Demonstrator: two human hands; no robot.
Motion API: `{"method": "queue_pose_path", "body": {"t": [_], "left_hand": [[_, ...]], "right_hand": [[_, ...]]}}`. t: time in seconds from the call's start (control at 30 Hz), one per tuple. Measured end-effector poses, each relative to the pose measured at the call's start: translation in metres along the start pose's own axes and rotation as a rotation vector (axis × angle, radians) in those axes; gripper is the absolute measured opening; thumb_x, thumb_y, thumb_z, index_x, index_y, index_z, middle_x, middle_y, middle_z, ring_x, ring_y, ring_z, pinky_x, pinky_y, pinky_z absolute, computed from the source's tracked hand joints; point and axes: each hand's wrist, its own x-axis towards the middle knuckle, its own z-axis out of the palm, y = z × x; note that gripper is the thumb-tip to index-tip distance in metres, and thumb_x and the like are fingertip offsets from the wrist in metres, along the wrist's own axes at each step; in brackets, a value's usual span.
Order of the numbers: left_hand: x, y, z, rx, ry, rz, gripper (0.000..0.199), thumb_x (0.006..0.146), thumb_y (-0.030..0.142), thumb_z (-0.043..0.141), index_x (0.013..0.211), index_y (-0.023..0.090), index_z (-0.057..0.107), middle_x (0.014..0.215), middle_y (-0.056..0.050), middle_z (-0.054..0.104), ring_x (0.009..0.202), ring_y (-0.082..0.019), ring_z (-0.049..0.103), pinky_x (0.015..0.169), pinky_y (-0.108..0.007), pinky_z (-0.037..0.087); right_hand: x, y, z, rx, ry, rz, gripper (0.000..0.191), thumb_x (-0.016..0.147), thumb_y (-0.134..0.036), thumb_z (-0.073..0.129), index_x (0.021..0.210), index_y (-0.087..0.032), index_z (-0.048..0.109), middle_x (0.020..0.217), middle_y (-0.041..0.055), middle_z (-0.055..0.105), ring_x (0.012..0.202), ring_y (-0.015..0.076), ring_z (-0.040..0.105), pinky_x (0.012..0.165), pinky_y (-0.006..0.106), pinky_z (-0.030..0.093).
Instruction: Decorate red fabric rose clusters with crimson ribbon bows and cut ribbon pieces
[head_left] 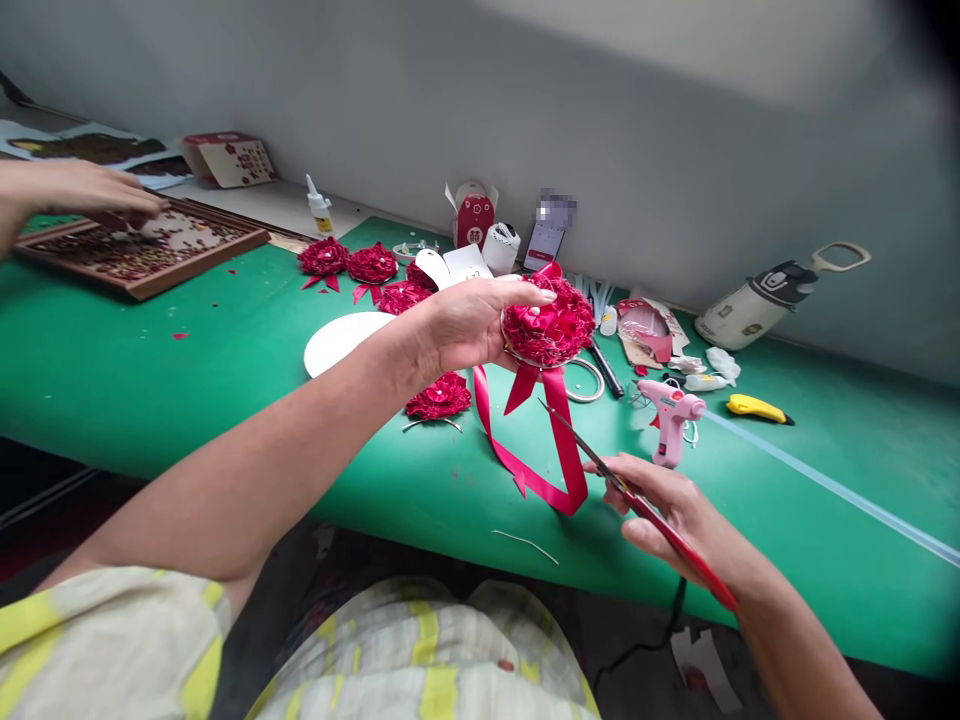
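Lying nearest, 1 thin white strand [525, 541] is resting on the green tabletop [247, 400], left of and below the right fingers. The right hand [667, 500] is grasping red-handled scissors [646, 514], its fingers curling about the handles. The blades are pointing up and left past those fingertips, crossing in front of a red ribbon [568, 465]; the view is not showing whether they are touching it.

Farther up, the left hand [469, 322] is grasping 1 red flower [551, 325] above the table, its thumb pressing on the front, and the ribbon is hanging below these fingers. Another flower [439, 397] is lying below them, and a white disc [337, 345] is lying to their left, the forearm partly covering it. A pink glue gun [671, 410] is standing just above the right fingers, with a yellow cutter [757, 408] lying to its right.

Beyond the left fingers, a phone [546, 240] is leaning upright, and a white flask [757, 305] is tilting well to their right. Far left of them, another person's hand [120, 195] is reaching over a brown-framed tray [199, 263].
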Motion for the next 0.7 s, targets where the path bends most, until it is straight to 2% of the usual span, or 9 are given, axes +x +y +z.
{"method": "queue_pose_path", "body": {"t": [0.2, 0.6, 0.7], "left_hand": [[0.0011, -0.0017, -0.0001, 0.009, -0.05, -0.009, 0.014, 0.076, 0.026, 0.061, 0.087, 0.016, 0.061, 0.085, -0.009, 0.068, 0.086, -0.027, 0.065, 0.077, -0.049, 0.051], [0.0, -0.0018, 0.001, -0.007, -0.038, -0.012, 0.013, 0.077, 0.024, 0.06, 0.087, 0.016, 0.059, 0.08, -0.009, 0.068, 0.081, -0.026, 0.066, 0.077, -0.049, 0.051], [0.0, -0.0024, 0.0015, -0.004, -0.026, -0.022, 0.013, 0.077, 0.024, 0.059, 0.086, 0.016, 0.059, 0.08, -0.009, 0.067, 0.081, -0.026, 0.066, 0.077, -0.049, 0.051]], "right_hand": [[0.0027, -0.0052, -0.0051, -0.04, -0.002, 0.005, 0.046, 0.084, -0.048, 0.056, 0.119, -0.018, 0.055, 0.093, 0.0065, 0.058, 0.074, 0.0164, 0.054, 0.068, 0.027, 0.046], [0.0031, -0.0034, -0.0048, -0.084, 0.019, -0.002, 0.049, 0.084, -0.049, 0.055, 0.118, -0.015, 0.056, 0.086, 0.007, 0.06, 0.07, 0.0166, 0.053, 0.065, 0.028, 0.046], [0.0027, -0.0031, -0.0055, -0.095, 0.045, 0.009, 0.049, 0.083, -0.049, 0.056, 0.118, -0.016, 0.057, 0.091, 0.0081, 0.061, 0.071, 0.0169, 0.054, 0.066, 0.028, 0.047]]}}
